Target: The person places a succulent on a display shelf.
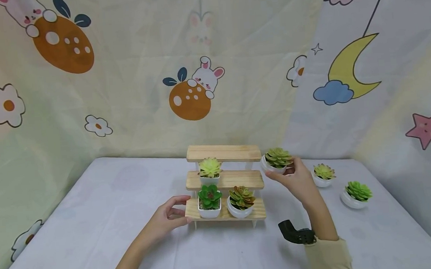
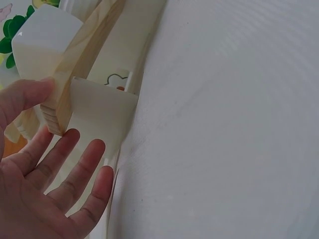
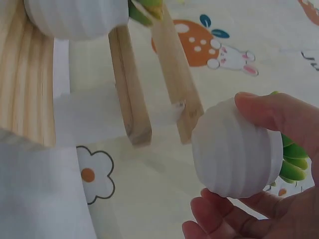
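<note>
A tiered stand (image 1: 222, 153) with three light wooden shelves holds several potted succulents. On its bottom shelf stand a dark green succulent in a square white pot (image 1: 210, 213) and a reddish-green one in a round pot (image 1: 241, 211). A pale green succulent (image 1: 210, 168) sits on the middle shelf. My left hand (image 1: 170, 214) pinches the left end of the bottom shelf (image 2: 60, 107), thumb on one face, fingertips at the other. Beside the right end of the top shelf, my right hand (image 1: 297, 181) holds a green succulent by its ribbed white pot (image 3: 234, 149).
Two more succulents in round white pots, one yellowish (image 1: 322, 181) and one bright green (image 1: 353, 201), stand on the white-covered table (image 1: 77, 244) to the right. A printed cloth (image 1: 134, 94) hangs close behind the stand.
</note>
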Demonstrator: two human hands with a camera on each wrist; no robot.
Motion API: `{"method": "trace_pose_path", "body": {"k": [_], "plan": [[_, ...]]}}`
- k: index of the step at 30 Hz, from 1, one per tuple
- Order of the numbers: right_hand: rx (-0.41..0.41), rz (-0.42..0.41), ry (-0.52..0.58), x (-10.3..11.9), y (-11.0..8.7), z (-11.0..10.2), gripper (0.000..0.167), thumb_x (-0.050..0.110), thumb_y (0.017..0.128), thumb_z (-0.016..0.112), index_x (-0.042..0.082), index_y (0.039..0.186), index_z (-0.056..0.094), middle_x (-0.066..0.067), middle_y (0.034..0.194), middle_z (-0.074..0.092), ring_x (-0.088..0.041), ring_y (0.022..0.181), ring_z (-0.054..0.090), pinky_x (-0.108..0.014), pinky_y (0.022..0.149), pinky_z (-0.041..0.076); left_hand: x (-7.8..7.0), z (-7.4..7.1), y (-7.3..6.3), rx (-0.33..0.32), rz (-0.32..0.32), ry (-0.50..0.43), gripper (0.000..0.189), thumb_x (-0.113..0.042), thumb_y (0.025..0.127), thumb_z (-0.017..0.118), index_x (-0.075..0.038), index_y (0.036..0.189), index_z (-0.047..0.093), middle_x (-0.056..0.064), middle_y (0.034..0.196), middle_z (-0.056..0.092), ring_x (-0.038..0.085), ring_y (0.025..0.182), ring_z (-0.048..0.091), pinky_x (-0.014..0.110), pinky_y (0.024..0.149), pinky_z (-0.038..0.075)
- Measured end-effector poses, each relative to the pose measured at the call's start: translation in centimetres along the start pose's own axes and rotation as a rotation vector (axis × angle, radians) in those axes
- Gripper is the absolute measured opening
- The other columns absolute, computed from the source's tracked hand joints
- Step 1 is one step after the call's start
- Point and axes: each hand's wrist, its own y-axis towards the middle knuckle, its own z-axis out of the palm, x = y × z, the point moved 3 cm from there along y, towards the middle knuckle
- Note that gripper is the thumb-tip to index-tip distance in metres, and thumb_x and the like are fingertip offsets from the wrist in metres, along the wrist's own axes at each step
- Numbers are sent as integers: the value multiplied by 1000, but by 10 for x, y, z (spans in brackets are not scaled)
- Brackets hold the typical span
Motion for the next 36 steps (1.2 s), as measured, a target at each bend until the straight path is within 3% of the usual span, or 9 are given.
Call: {"method": "trace_pose_path", "body": {"k": [11,17,27,36], "plan": [[59,-119,3,15,-4,23,74,42,76,74,6,130,38,-14,112,54,-26,102,52,-29,69,43,0,0,0,6,5,-4,58,-17,81,71,-7,132,46,20,129,47,23,98,57,34,80,45],[36,-147,-30,18,-5,37,72,43,74,75,7,127,44,-13,110,55,-27,103,50,-29,69,42,1,1,0,6,-9,-2,57,-18,81,71,-8,132,47,19,130,48,21,98,57,33,80,45],[-9,-201,-35,21,-7,54,69,37,74,77,7,126,45,-9,104,57,-22,96,51,-37,84,39,3,0,-1,19,7,-13,59,-16,81,70,-5,133,45,20,130,47,22,99,57,33,82,45],[-8,-194,-23,22,-7,59,65,41,73,77,7,121,48,-10,100,58,-20,88,54,-30,70,44,0,0,0,13,-10,-10,58,-17,81,70,-7,133,45,20,131,46,24,100,57,33,80,44]]}}
